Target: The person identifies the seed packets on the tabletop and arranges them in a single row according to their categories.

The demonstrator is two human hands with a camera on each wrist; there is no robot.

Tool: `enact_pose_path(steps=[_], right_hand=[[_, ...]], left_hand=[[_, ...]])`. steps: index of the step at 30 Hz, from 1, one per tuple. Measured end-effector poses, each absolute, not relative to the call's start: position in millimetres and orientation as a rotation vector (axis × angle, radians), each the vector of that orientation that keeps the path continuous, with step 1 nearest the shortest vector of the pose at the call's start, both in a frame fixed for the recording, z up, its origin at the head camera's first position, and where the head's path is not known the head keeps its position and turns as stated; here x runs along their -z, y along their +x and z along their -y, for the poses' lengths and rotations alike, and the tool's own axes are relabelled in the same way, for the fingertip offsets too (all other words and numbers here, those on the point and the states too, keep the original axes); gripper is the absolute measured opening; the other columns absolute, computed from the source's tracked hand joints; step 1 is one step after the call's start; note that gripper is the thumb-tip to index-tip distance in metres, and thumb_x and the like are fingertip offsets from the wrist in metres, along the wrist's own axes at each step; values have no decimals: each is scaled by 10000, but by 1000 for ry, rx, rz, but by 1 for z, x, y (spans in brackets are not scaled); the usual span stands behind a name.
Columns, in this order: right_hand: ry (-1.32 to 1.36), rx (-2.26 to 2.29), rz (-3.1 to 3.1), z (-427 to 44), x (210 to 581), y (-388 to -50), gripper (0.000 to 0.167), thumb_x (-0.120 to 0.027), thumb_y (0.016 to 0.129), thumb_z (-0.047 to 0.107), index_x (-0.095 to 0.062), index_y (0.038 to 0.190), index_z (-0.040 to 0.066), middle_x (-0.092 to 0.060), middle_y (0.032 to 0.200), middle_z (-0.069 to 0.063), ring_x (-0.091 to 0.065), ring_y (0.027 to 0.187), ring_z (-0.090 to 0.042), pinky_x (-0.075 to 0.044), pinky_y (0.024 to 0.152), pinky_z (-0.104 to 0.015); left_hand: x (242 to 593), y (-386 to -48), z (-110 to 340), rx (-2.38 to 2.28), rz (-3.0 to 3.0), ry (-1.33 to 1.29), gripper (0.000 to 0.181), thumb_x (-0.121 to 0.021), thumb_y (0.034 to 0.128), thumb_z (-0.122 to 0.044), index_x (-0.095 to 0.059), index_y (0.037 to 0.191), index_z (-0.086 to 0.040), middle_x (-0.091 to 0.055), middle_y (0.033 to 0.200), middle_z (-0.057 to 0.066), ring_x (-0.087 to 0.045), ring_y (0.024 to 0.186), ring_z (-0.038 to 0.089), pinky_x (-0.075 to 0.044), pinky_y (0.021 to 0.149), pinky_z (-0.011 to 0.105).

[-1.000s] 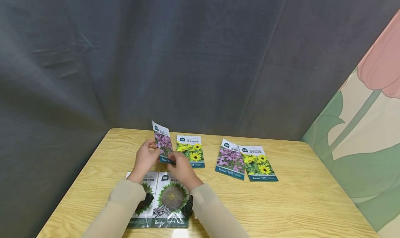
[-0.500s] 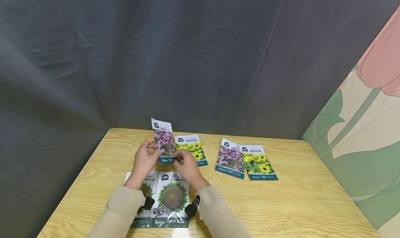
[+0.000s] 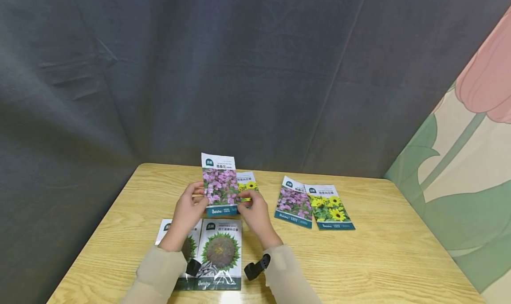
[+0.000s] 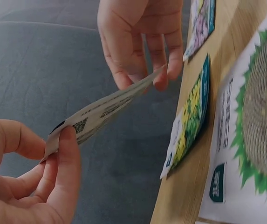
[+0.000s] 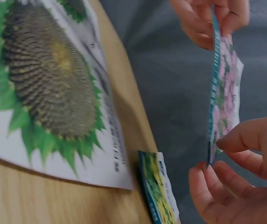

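Both hands hold up a purple-flower seed packet (image 3: 220,185) above the table, its printed front turned toward the head camera. My left hand (image 3: 189,211) pinches its left edge between thumb and fingers. At the lower right corner, my right hand (image 3: 256,214) pinches it between thumb and fingertips; the right wrist view shows this grip on the packet (image 5: 225,88). The packet's back, with a QR code, shows in the left wrist view. Behind it lies a yellow-sunflower seed packet (image 3: 248,185), partly covered by the held packet and the right hand.
Two large sunflower-head packets (image 3: 220,255) lie side by side at the table's front, the left one partly under the left forearm. To the right, another purple-flower packet (image 3: 293,204) is partly overlapped by a yellow-sunflower packet (image 3: 330,208). A dark curtain (image 3: 255,73) hangs behind the table (image 3: 383,250).
The purple-flower packet has moved right and turned to face the head camera more squarely. Both hands moved right with it, and it now covers more of the yellow packet behind.
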State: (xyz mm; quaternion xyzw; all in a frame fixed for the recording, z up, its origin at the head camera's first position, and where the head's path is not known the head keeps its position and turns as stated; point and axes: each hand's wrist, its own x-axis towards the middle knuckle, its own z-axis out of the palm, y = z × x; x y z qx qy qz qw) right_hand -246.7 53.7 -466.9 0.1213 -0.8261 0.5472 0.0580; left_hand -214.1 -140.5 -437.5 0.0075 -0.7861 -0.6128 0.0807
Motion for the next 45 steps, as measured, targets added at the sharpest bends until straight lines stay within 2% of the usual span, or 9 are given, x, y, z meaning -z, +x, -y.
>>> enact_pose_path(steps=[2,6,10,14,22,29,35,45], right_hand=[[329,-1679,2490,-59,466,-246,234,-640,924,-33,-652,1154,9,-599,1183,-190,-624,916,-277,-543,681,-325],[247,-1756,2451,-70,462,-244,254,-662,918,-23,-636,1170,-3,-614,1137,-237,-609,810,-210,-506,618,-297],[198,-1858,2419,-83,457,-241,317,-657,931,-11,-605,1243,-28,-627,1110,-230,-664,812,-226,-577,683,-361],[185,-1914,2416,-94,451,-237,365,-631,957,13,-576,1315,-37,-651,1065,-199,-691,866,-293,-605,767,-466],[163,-1940,2406,-109,447,-230,428,-593,940,-28,-541,1361,-86,-671,1011,-219,-694,818,-279,-611,782,-479],[105,-1937,2430,-122,447,-225,416,-610,944,-39,-548,1352,-92,-662,1002,-204,-677,799,-239,-618,768,-464],[85,-1865,2447,-133,444,-225,409,-617,929,-52,-552,1328,-113,-670,992,-201,-673,803,-235,-618,762,-462],[30,-1875,2413,-146,439,-223,349,-617,926,-87,-566,1269,-130,-662,954,-218,-665,763,-215,-626,728,-419]], left_hand=[[437,-210,138,1873,2344,7,530,-511,944,2,-427,1467,22,-501,1280,231,-608,1098,345,-550,684,286],[438,-204,135,1962,2331,-26,534,-503,940,17,-428,1469,-2,-484,1277,209,-609,1018,280,-540,693,302],[440,-202,129,2009,2338,-67,542,-500,922,32,-436,1458,-8,-483,1252,198,-601,939,228,-530,673,301],[443,-201,124,2028,2363,-85,523,-502,929,25,-453,1448,-17,-487,1243,202,-613,993,254,-537,665,325],[451,-200,117,2044,2399,-92,495,-523,920,25,-485,1411,-27,-516,1205,199,-629,962,243,-551,658,362],[456,-197,112,2032,2443,-192,384,-534,942,20,-555,1325,-6,-541,1109,156,-598,814,190,-514,565,319],[459,-193,108,2003,2506,-210,282,-546,987,-31,-609,1261,-12,-573,1080,131,-640,856,195,-607,637,367],[463,-185,100,2007,2562,-253,209,-568,995,-68,-627,1175,20,-590,985,116,-651,816,202,-615,642,347]])
